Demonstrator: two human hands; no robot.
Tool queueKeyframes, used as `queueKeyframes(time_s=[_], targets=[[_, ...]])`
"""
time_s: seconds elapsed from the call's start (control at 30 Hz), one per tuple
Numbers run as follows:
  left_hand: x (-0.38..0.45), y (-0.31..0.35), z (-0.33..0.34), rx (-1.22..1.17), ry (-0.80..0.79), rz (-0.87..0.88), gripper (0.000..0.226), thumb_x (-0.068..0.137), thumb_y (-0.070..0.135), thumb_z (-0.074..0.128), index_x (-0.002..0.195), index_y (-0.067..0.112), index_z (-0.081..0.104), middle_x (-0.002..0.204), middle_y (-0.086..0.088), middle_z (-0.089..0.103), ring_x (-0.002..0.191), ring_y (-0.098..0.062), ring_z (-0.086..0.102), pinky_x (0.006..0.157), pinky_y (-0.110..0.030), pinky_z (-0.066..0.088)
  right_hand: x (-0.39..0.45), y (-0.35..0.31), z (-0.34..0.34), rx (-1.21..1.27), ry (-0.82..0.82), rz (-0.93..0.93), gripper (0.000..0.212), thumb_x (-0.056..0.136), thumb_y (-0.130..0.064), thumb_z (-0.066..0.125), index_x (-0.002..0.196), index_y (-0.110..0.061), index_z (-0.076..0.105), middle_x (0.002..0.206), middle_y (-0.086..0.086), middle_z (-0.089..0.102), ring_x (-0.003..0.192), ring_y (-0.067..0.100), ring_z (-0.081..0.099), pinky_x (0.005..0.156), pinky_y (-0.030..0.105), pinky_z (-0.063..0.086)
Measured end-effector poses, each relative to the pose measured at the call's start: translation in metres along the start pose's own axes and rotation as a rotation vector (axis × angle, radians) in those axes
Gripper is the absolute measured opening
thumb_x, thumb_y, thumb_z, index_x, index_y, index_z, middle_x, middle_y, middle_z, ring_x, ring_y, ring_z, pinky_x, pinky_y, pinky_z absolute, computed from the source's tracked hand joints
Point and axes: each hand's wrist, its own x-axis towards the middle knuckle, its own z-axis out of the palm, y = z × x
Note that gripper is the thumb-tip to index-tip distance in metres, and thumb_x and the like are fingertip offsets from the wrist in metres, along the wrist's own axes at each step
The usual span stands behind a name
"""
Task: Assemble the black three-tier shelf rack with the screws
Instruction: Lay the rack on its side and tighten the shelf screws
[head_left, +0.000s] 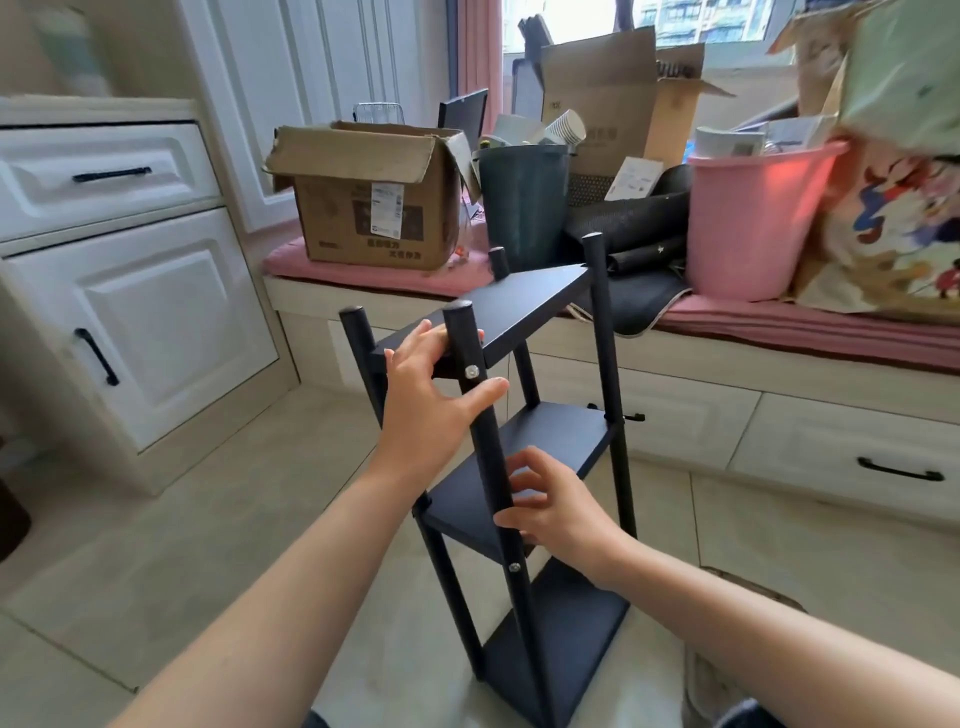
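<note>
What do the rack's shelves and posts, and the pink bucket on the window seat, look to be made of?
Shelves: flat matte black boards, probably painted wood composite or metal; unclear which.
Posts: round matte black tubes, likely coated metal, with silver screw heads showing.
Pink bucket: plastic, since light glows through its wall.

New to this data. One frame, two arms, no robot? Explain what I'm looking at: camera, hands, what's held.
There is no machine here. A person wears one wide-angle camera on the head, looking forward and down, so both forearms come in from the bottom of the picture.

The left hand lies with straight fingers on the top board of the black shelf rack, thumb by the near pole. The right hand has its fingers curled around that near pole just above the middle board. The rack stands on the tiled floor with three boards in place; two silver screw heads show on the near pole.

Behind is a window bench with a cardboard box, a dark bin and a pink bucket.
</note>
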Motion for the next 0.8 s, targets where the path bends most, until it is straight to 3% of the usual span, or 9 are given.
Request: queueKeyframes(time_s=[0.07,0.1,0.2,0.27,0.33,0.43,0.63,0.7,0.8], targets=[[0.002,-0.003,-0.002,0.01,-0.011,0.014,0.037,0.078,0.014,0.084,0.107,0.029,0.067,0.123,0.013,0.059,0.143,-0.022,0.037,0.119,-0.042,0.029,0.0,0.002,0.001,0.03,0.009,-0.003,0.035,0.083,0.001,0.073,0.106,-0.021,0.057,0.106,0.006,0.065,0.095,0.024,0.069,0.071,0.039,0.061],[0.003,-0.004,-0.003,0.006,-0.019,0.018,0.038,0.078,0.013,0.083,0.107,0.031,0.067,0.125,0.014,0.058,0.147,-0.017,0.03,0.121,-0.031,0.023,0.001,0.002,0.002,0.042,0.011,-0.001,0.034,0.083,0.0,0.073,0.106,-0.02,0.058,0.106,0.006,0.065,0.095,0.023,0.07,0.072,0.04,0.061],[0.004,-0.005,-0.009,0.013,-0.074,0.039,0.042,0.081,0.013,0.082,0.114,0.032,0.065,0.139,0.013,0.055,0.151,-0.008,0.013,0.102,0.005,0.014,0.005,0.004,0.007,0.061,0.004,0.009,0.03,0.083,-0.002,0.073,0.101,-0.022,0.058,0.104,0.006,0.066,0.094,0.024,0.07,0.077,0.049,0.061],[0.003,-0.006,-0.012,0.02,-0.106,0.046,0.046,0.082,0.013,0.081,0.119,0.032,0.063,0.145,0.015,0.049,0.151,-0.006,0.01,0.092,0.011,0.013,0.008,0.004,0.011,0.084,-0.01,0.018,0.026,0.084,-0.003,0.072,0.098,-0.02,0.058,0.103,0.007,0.066,0.092,0.026,0.071,0.079,0.051,0.06],[0.002,-0.009,-0.016,0.015,-0.135,0.052,0.051,0.083,0.012,0.08,0.123,0.035,0.06,0.145,0.02,0.046,0.152,-0.006,0.009,0.098,0.008,0.013,0.01,0.004,0.016,0.114,-0.019,0.032,0.021,0.086,-0.004,0.071,0.097,-0.018,0.059,0.103,0.007,0.068,0.09,0.023,0.072,0.079,0.047,0.061],[-0.001,-0.011,-0.021,-0.005,-0.167,0.053,0.053,0.084,0.011,0.079,0.125,0.037,0.057,0.143,0.026,0.044,0.152,-0.004,0.007,0.118,-0.019,0.013,0.013,0.003,0.024,0.132,-0.011,0.046,0.015,0.089,-0.006,0.069,0.098,-0.015,0.059,0.101,0.006,0.07,0.09,0.019,0.072,0.078,0.038,0.062],[-0.007,-0.013,-0.024,-0.037,-0.2,0.067,0.048,0.086,0.009,0.076,0.129,0.025,0.06,0.147,0.012,0.048,0.151,-0.011,0.023,0.124,-0.041,0.023,0.017,0.003,0.035,0.166,0.009,-0.001,0.014,0.091,-0.008,0.068,0.099,-0.011,0.057,0.101,0.009,0.071,0.091,0.019,0.072,0.078,0.032,0.061],[-0.008,-0.015,-0.024,-0.046,-0.204,0.075,0.049,0.087,0.006,0.074,0.133,0.016,0.06,0.142,0.012,0.051,0.145,-0.013,0.037,0.12,-0.039,0.032,0.02,0.004,0.037,0.156,0.021,-0.017,0.013,0.092,-0.012,0.068,0.098,-0.014,0.058,0.099,0.007,0.071,0.089,0.018,0.072,0.077,0.03,0.061],[-0.009,-0.016,-0.027,-0.072,-0.21,0.076,0.05,0.087,0.002,0.072,0.134,0.013,0.059,0.128,0.018,0.058,0.128,-0.002,0.052,0.111,-0.019,0.04,0.024,0.005,0.041,0.134,0.034,-0.016,0.011,0.092,-0.015,0.069,0.098,-0.016,0.059,0.098,0.005,0.072,0.09,0.018,0.072,0.077,0.028,0.061]])
